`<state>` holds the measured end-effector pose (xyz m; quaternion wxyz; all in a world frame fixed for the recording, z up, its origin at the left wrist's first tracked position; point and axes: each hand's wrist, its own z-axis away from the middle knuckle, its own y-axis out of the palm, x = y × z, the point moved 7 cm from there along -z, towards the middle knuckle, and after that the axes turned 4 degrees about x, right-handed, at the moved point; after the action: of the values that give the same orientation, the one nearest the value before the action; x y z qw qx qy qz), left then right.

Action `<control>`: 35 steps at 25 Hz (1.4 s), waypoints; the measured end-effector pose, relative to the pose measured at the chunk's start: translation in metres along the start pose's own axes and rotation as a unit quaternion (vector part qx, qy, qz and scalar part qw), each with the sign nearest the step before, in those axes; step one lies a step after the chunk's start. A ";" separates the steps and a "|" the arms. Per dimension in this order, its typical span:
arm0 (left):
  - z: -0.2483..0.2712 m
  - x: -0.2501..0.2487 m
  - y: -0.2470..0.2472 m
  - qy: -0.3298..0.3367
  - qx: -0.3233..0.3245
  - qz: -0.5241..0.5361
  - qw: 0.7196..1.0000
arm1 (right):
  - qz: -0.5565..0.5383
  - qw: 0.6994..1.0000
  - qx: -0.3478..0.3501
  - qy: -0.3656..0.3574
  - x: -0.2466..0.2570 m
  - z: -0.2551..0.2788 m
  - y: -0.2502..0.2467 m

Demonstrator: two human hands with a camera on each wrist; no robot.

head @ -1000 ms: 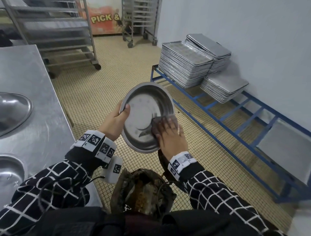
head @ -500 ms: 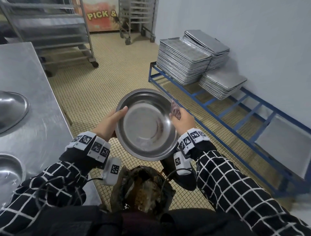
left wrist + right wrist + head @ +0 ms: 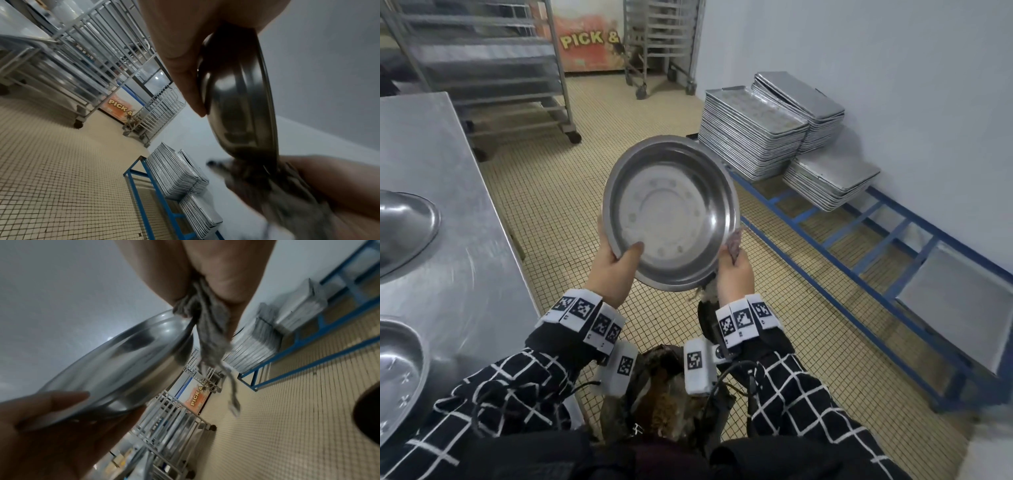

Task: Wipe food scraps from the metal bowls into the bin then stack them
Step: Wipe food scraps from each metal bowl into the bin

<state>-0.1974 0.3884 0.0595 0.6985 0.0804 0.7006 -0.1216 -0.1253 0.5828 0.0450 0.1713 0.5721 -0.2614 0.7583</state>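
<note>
I see the metal bowl (image 3: 671, 214) tilted toward me, its inside wiped bare. Below it at 6 o'clock, the bin (image 3: 664, 407) holds brown food scraps. My left hand (image 3: 611, 270) grips the bowl's rim at 7 o'clock, thumb inside. My right hand (image 3: 734, 274) is closed around a grey cloth (image 3: 205, 331) against the rim at 4 o'clock. Two more bowls (image 3: 404, 229) sit on the table (image 3: 458, 212) at 9 o'clock.
</note>
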 end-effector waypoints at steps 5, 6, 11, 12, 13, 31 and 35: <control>-0.006 0.004 -0.017 -0.001 -0.024 0.002 1.000 | 0.145 0.988 -0.028 -0.050 -0.006 0.004 -0.003; -0.004 0.004 -0.015 -0.001 -0.013 -0.007 1.000 | 0.166 0.983 -0.018 -0.071 -0.002 0.009 0.003; -0.004 0.001 -0.005 0.010 0.029 0.001 1.000 | 0.210 0.932 0.212 -0.207 0.009 0.058 0.073; -0.007 -0.002 -0.008 0.017 0.030 0.002 0.999 | 0.233 0.903 0.260 -0.250 0.007 0.070 0.084; -0.010 -0.004 -0.011 0.019 0.033 0.006 0.999 | 0.274 0.871 0.289 -0.288 0.003 0.077 0.090; -0.014 -0.027 -0.031 0.022 0.035 0.014 0.999 | 0.464 0.782 0.221 -0.352 -0.017 0.058 0.089; -0.005 -0.022 -0.024 0.018 0.063 -0.021 0.998 | 0.642 0.714 0.136 -0.244 -0.038 0.006 0.043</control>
<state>-0.2091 0.3680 0.0830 0.6766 0.1118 0.7055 -0.1787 -0.1335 0.5460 0.0012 -0.5058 0.4493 -0.4930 0.5471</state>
